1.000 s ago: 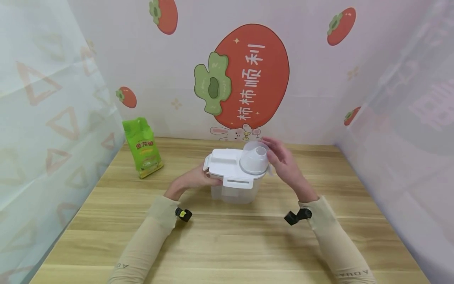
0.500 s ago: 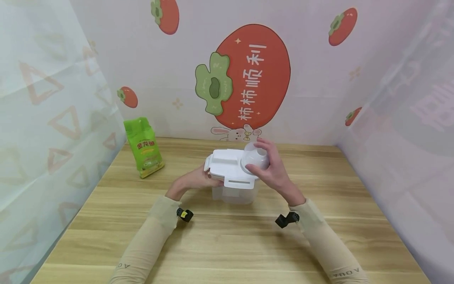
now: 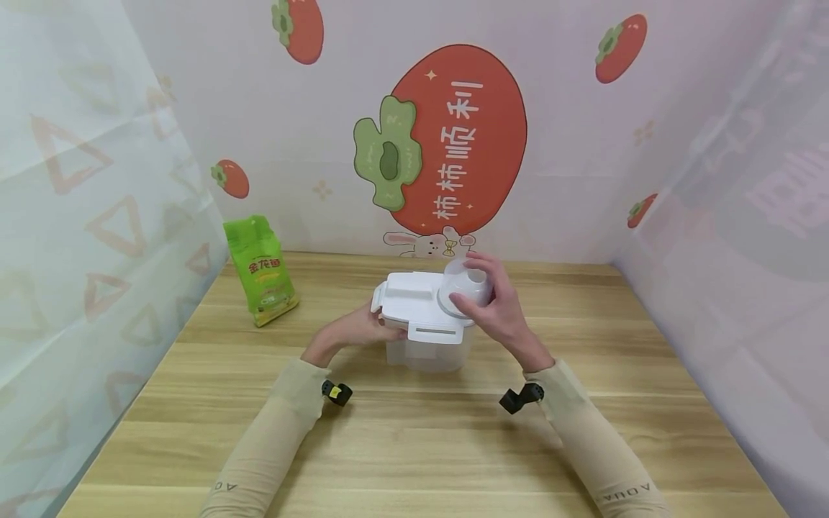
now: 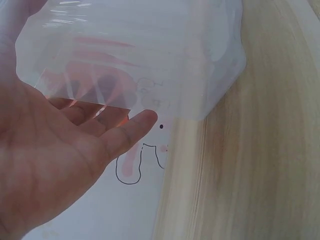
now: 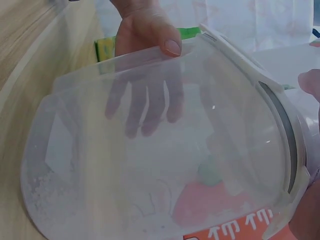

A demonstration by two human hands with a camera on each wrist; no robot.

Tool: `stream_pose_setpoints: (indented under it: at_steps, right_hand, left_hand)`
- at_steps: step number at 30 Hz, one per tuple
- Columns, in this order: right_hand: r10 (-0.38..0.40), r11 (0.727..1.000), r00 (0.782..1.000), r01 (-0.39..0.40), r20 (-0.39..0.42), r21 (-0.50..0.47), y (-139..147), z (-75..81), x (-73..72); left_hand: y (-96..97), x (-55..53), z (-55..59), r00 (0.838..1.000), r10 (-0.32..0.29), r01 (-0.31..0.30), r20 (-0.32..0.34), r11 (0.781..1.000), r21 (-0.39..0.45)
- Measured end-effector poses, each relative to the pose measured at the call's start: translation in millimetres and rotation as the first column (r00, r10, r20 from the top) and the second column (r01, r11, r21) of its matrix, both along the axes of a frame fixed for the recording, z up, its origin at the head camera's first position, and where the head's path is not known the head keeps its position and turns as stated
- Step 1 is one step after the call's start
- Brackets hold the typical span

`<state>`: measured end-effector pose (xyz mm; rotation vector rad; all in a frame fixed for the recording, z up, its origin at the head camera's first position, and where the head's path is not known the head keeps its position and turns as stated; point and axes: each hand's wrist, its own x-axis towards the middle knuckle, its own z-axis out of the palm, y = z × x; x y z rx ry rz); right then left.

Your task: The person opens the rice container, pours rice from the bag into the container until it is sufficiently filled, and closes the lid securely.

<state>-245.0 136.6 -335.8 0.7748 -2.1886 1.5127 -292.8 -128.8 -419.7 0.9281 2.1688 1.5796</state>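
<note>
A translucent plastic storage container [image 3: 437, 356] with a white lid [image 3: 411, 306] stands upright in the middle of the table. My left hand [image 3: 363, 327] grips its left side. The right wrist view shows the left thumb on the near wall and the fingers [image 5: 142, 107] behind the clear plastic. On the lid's right part sits a dome-shaped translucent cap [image 3: 468, 284]. My right hand [image 3: 501, 309] holds this cap, thumb on the near side and fingers round the far side. Small pale specks show near the container's base in the right wrist view.
A green packet [image 3: 262, 273] with red lettering stands at the table's back left. The wooden table [image 3: 414, 446] is bounded by a printed back wall [image 3: 563, 158] and by hanging sheets at left and right.
My right hand has moved left from beside the cap, and its fingers and thumb have come round it. Over the last half second it has hardly moved. The left hand keeps its grip.
</note>
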Motion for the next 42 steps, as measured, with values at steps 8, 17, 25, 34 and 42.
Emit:
stream_pose_setpoints:
  at_steps: [8,17,25,34,42]
  right_hand:
    - [-0.001,0.996,1.000,0.003,0.021,-0.086,1.4,-2.2,-4.0]
    - [-0.044,0.981,0.987,0.072,0.153,-0.180,15.7,-21.9,-29.3]
    - [-0.027,0.947,0.988,0.073,0.150,-0.312,22.1,-16.8,-35.9]
    - [-0.063,0.946,0.983,0.114,0.171,-0.303,37.0,-13.5,-40.1]
    - [-0.107,0.936,0.980,0.156,0.167,-0.316,57.3,-14.1,-46.4]
  left_hand:
    - [0.9,0.1,-0.5,1.000,0.002,-0.002,0.009,1.000,-0.005]
    - [-0.8,0.0,-0.9,0.999,0.034,-0.033,0.007,0.995,-0.093]
    - [-2.7,-0.5,-0.7,0.997,0.078,-0.079,-0.012,0.986,-0.145]
    - [-2.5,1.0,-0.8,0.994,0.108,-0.103,0.025,0.981,-0.162]
    - [-2.9,0.5,-1.2,0.993,0.114,-0.114,-0.010,0.975,-0.192]
